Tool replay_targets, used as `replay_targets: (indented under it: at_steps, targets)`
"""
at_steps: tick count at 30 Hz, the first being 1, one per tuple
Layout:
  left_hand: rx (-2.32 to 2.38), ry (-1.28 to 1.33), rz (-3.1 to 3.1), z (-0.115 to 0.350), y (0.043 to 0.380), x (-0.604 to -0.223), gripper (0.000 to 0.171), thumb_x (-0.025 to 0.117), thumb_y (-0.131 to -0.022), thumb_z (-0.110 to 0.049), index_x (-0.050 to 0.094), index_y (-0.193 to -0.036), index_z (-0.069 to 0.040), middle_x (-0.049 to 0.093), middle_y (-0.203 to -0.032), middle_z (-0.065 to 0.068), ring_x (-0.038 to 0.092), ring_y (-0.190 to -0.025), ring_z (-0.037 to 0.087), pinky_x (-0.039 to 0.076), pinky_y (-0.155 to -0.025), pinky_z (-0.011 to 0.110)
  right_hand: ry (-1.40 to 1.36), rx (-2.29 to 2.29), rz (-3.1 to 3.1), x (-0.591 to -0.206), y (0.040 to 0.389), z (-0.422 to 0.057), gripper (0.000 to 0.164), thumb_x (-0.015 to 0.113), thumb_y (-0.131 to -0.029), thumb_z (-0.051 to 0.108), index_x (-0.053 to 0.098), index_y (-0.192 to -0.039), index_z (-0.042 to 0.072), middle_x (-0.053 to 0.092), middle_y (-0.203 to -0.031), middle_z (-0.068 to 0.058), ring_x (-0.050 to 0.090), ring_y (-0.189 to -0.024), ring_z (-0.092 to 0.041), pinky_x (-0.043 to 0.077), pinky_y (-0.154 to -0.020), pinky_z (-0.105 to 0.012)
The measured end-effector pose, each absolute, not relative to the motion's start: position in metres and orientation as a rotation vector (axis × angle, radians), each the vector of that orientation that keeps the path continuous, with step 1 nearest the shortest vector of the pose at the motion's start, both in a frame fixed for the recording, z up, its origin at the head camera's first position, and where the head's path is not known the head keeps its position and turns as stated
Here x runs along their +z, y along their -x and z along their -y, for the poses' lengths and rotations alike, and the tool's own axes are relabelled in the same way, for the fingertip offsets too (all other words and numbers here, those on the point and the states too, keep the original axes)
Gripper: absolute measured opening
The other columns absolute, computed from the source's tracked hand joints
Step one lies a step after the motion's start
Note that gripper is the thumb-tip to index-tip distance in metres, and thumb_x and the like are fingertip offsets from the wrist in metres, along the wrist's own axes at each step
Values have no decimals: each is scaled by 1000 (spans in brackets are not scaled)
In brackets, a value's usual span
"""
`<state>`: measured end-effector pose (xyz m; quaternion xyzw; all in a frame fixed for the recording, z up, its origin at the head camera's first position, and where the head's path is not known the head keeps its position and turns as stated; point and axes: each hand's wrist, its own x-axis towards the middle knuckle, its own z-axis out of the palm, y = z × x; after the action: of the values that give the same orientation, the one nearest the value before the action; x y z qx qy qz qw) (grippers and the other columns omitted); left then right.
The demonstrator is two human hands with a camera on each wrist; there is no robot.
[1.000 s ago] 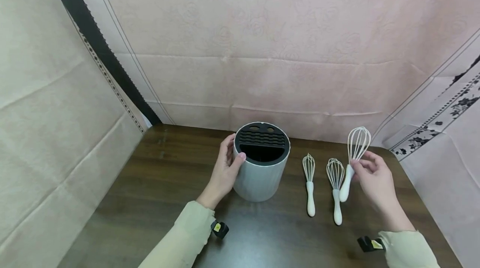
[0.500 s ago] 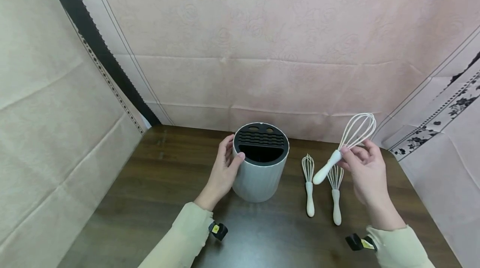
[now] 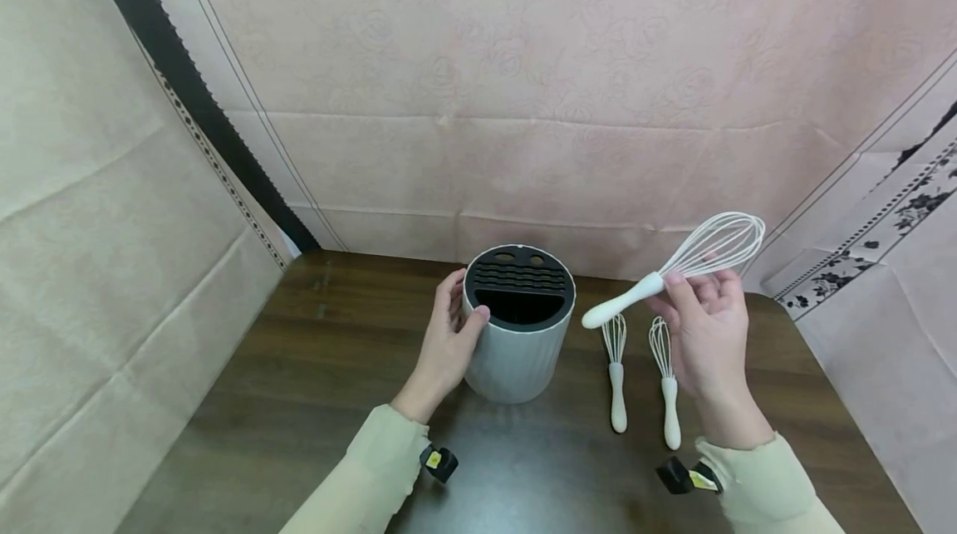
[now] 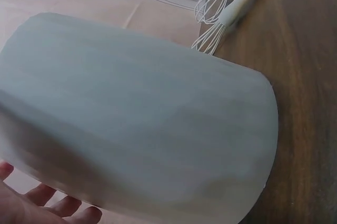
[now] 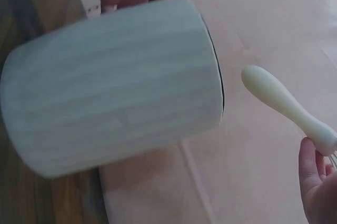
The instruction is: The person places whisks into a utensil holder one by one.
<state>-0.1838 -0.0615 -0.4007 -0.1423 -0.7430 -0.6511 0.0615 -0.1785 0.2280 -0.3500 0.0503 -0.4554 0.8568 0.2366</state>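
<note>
My left hand holds a white utensil holder by its upper left side, thumb on the near rim and fingers round the far side. The holder stands upright, its black top split into slots, two holes and a large opening. In the air right of it, my right hand pinches a large white whisk near where handle meets wires. The handle tip points left toward the holder's rim; the wire head points right. Two smaller whisks lie below: one nearer the holder, the other partly hidden by my right hand.
Everything is on a dark brown wooden table. A pale pink patterned cloth hangs along the back edge, with more cloth at both sides. Each wrist carries a small black camera.
The right hand has raised the large whisk and carried it left, tilting its handle from pointing down to pointing left. The left hand and utensil holder have stayed in place.
</note>
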Motion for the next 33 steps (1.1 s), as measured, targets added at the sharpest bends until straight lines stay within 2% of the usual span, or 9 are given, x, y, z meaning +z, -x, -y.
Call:
replay_targets:
  at_steps: [5, 10, 13, 20, 26, 33]
  targets:
    - [-1976, 446, 2201, 59, 182, -402, 58, 51, -100, -19, 23, -150, -9, 33, -147, 14, 28, -139, 27, 24, -112, 49, -183, 2326, 1171, -346, 180, -211, 56, 65, -87, -7, 34, -132, 3, 50, -110, -20, 60, -89, -25, 58, -70, -40]
    - [-1961, 433, 2194, 57, 181, -404, 58, 50, -101, -20, 22, -150, -10, 34, -148, 12, 31, -138, 24, 24, -113, 44, -227, 2318, 1159, -347, 184, -192, 63, 64, -87, -9, 30, -139, 4, 51, -113, -23, 61, -90, -27, 57, -73, -42]
    - [-1958, 435, 2191, 57, 182, -407, 58, 50, -101, -20, 21, -151, -10, 33, -149, 11, 30, -139, 24, 23, -113, 46, -233, 2308, 1205, -350, 185, -181, 62, 62, -87, -10, 29, -138, 5, 50, -118, -24, 62, -92, -27, 57, -75, -41]
    - [-1925, 466, 2151, 58, 202, -434, 57, 50, -101, -25, 23, -151, -20, 37, -145, 5, 32, -137, 20, 25, -112, 46, -242, 2254, 1370, -360, 186, -159, 66, 62, -88, -9, 26, -139, 12, 45, -119, -29, 61, -90, -24, 56, -77, -37]
    - [-1899, 453, 2182, 58, 205, -437, 55, 51, -100, -32, 27, -149, -27, 37, -142, 1, 32, -136, 17, 27, -112, 44, -238, 2208, 1484, -368, 189, -153, 67, 64, -88, -6, 26, -139, 14, 48, -117, -24, 60, -92, -23, 56, -79, -35]
    - [-1894, 450, 2191, 60, 204, -436, 57, 52, -99, -37, 27, -149, -26, 37, -142, 2, 33, -136, 19, 27, -111, 45, -268, 2197, 1534, -374, 192, -149, 70, 65, -87, -5, 25, -140, 16, 49, -117, -21, 60, -94, -23, 56, -79, -35]
